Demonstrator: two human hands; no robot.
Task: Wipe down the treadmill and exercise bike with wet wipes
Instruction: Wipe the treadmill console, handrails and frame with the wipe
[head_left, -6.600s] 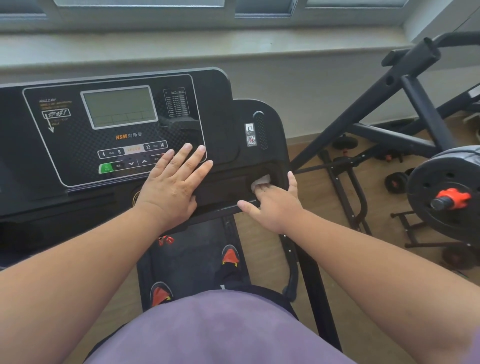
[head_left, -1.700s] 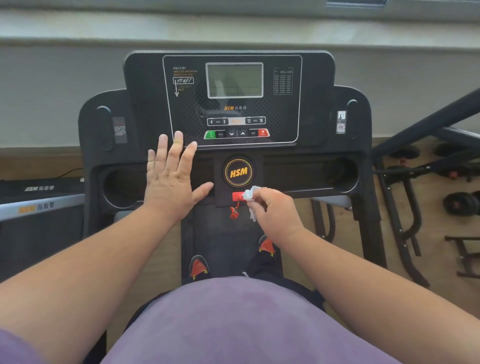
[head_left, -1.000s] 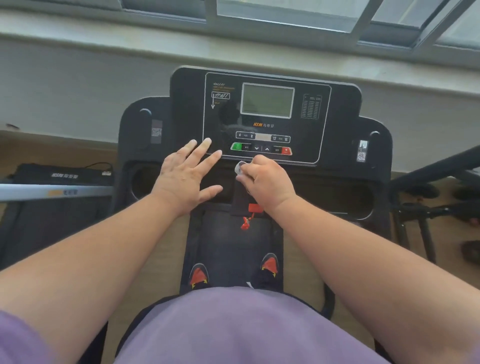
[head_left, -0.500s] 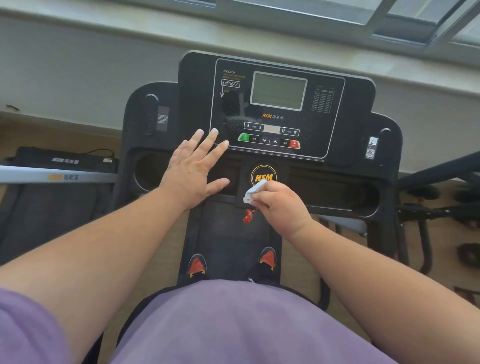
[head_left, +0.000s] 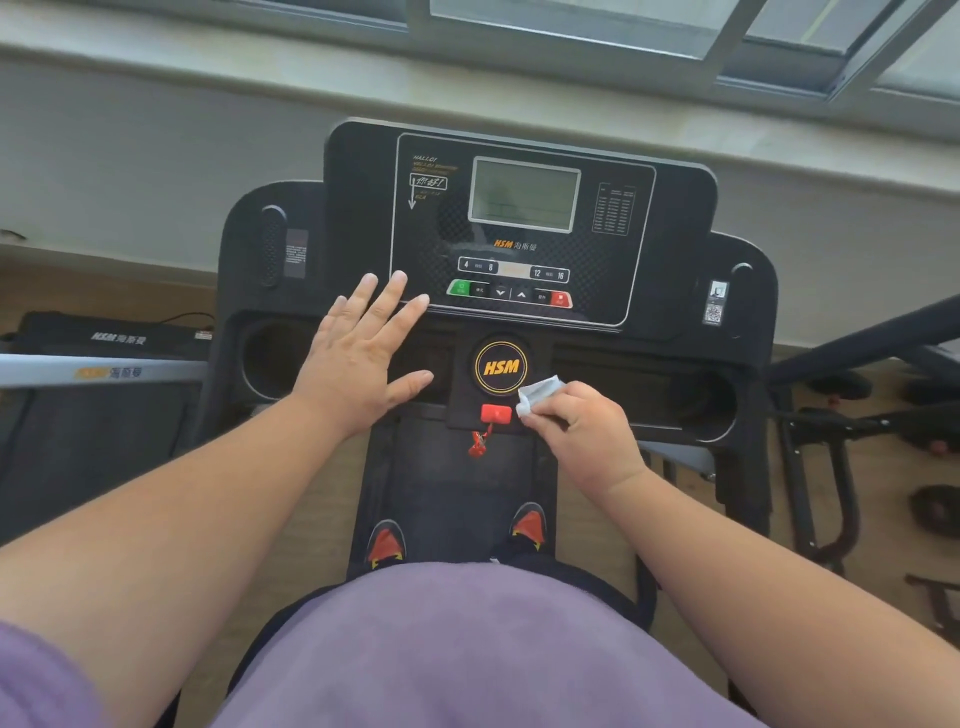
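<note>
1. The treadmill (head_left: 743, 364) fills the view, its console facing the person, who stands on the belt. No before-and-after sheen shows on the black plastic, so how much is already wiped cannot be told.
2. The console panel (head_left: 613, 249) with its screen and buttons sits at the top; below it runs a tray with a cup well at each end.
3. Dark frame tubing (head_left: 852, 343) crosses the right edge; whether it belongs to the exercise bike I cannot tell. Nothing there is being touched, so the bike looks like work still ahead.
4. The left hand (head_left: 358, 358) lies flat on the tray's left part, fingers straight and spread, tips reaching the panel's lower edge, gripping nothing; it seems to brace.
5. The right hand (head_left: 576, 431) is curled round the wipe, pressing it just right of the centre block.
6. The wipe (head_left: 540, 391), a small white wad, sticks out above the fingers, beside the red key (head_left: 496, 413) and below the round logo (head_left: 501, 367).
7. Judged so: mid-console cleaning, with the treadmill's rails and belt edges likely remaining.
</note>
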